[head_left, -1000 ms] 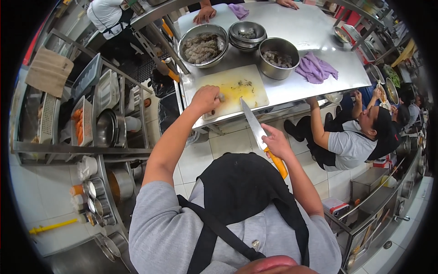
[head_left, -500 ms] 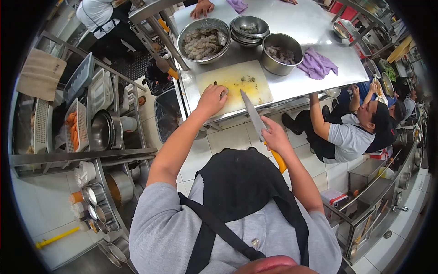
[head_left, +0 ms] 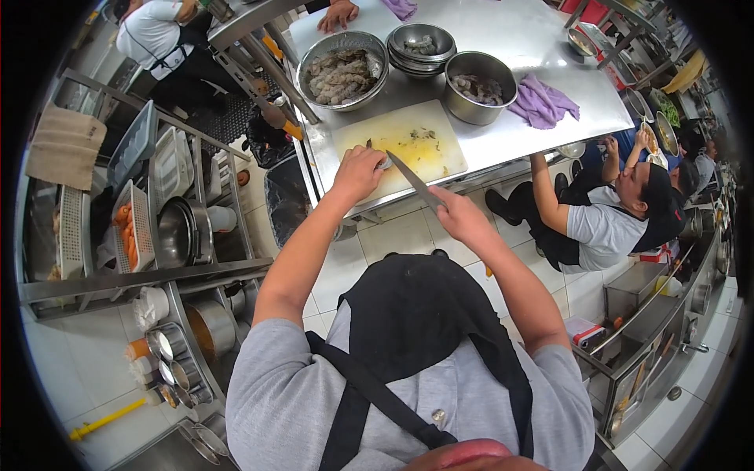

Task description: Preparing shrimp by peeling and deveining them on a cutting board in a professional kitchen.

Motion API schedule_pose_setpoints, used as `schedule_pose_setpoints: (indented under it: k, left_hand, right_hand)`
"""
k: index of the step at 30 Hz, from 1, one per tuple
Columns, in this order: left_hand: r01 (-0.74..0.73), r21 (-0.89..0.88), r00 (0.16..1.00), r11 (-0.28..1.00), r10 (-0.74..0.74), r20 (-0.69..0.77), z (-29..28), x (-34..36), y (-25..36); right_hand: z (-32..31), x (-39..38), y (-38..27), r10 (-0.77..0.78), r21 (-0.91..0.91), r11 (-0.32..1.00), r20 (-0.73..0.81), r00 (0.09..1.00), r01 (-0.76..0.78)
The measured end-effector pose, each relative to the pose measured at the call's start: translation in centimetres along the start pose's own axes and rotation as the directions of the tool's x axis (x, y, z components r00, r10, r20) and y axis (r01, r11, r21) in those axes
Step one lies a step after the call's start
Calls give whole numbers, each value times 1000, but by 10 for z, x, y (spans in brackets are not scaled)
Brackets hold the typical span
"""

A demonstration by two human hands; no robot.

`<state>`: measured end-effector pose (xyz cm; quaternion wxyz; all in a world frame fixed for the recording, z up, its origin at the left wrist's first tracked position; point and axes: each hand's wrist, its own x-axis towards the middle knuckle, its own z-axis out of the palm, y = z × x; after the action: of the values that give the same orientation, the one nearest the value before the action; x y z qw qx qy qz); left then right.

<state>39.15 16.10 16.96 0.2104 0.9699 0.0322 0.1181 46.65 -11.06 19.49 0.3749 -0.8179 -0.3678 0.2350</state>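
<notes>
My left hand [head_left: 361,173] is closed on a small grey shrimp [head_left: 385,163], mostly hidden by the fingers, at the left side of the yellow-stained cutting board [head_left: 363,133]. The kitchen knife [head_left: 411,180] is gripped in my right hand [head_left: 462,216], just off the board's near edge. Its blade slants up and left, the tip close to the shrimp. Dark scraps [head_left: 424,133] lie on the board. Behind it stand a colander [head_left: 378,85] of shrimp, stacked metal bowls [head_left: 397,55] with a few shrimp, and a deep steel pot [head_left: 463,110] also holding shrimp.
A purple cloth [head_left: 543,102] lies right of the pot on the steel table [head_left: 581,51]. Another person's hand [head_left: 338,16] rests at the far edge. A lined bin [head_left: 290,200] stands at the table's left, a shelf rack [head_left: 141,271] beyond. A co-worker [head_left: 601,224] is low at the right.
My right hand has moved up and left, bringing the knife's tip from the middle of the board to the shrimp in my left hand. The left hand has stayed nearly in place.
</notes>
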Motion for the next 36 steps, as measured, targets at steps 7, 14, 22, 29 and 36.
schedule_pose_setpoints:
  k: [7, 14, 22, 29, 36]
  left_hand:
    - [17, -9, 1000, 1000, -17, 11, 0, -3, -4]
    - [57, -42, 998, 998, -55, 34, -3, -5, -4]
    - [295, -191, 953, 936, -273, 132, -5, 8, -11]
    - [564, -641, 820, 520, -445, 360, -2, 32, -39]
    - [328, -206, 942, 922, -303, 147, 3, 19, -23]
  right_hand:
    - [-10, 9, -11, -41, -255, 965, 78, 996, 59]
    - [-13, 16, -1, -92, -260, 960, 60, 994, 105]
    - [-21, 23, 5, -26, -265, 964, -16, 1000, 21]
    - [-12, 5, -6, 54, -44, 998, -31, 998, -55]
    - [-6, -3, -1, 81, -41, 996, -33, 996, -83]
